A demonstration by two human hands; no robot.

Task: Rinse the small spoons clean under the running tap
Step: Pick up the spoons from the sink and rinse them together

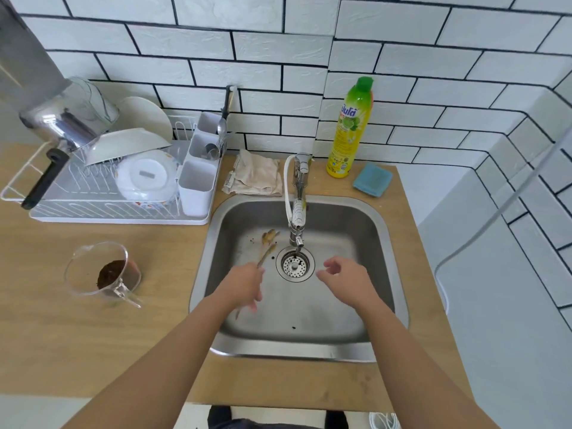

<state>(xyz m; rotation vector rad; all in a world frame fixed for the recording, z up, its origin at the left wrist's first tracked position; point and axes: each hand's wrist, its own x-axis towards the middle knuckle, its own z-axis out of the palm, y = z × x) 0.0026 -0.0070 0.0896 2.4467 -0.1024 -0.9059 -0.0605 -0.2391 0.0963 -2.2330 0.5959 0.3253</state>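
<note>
- The left hand (pixel 247 283) is low in the sink (pixel 383 230), its fingers (pixel 255 300) closed around the handle of a spoon (pixel 265 257).
- The spoon runs from those fingers up and to the right, its bowl end close to the drain (pixel 295 265) and just left of the spout tip; it looks soiled, though it is too blurred to say more.
- A second thin, blurred shape sticks out below the left fingers; I cannot tell whether it is another spoon.
- The right hand (pixel 346 278) hovers on the other side of the drain, its fingers (pixel 325 275) loosely spread and holding nothing.
- The drain lies between the two sets of fingers, a little beyond them.
- Just past the left fingers, brownish scraps (pixel 270 236) and dark specks lie on the sink floor.
- The tap (pixel 298 205) stands beyond the fingers, its spout ending above the drain; I cannot tell whether water is running.
- Left of the left fingers, on the bench (pixel 93 335), sits a clear jug (pixel 102 270) with dark grounds inside.
- Farther off: a rack (pixel 117 187) of dishes at the left, a cloth (pixel 257 178) behind the sink, a yellow bottle (pixel 351 128) and a blue sponge (pixel 373 180) at the right.
</note>
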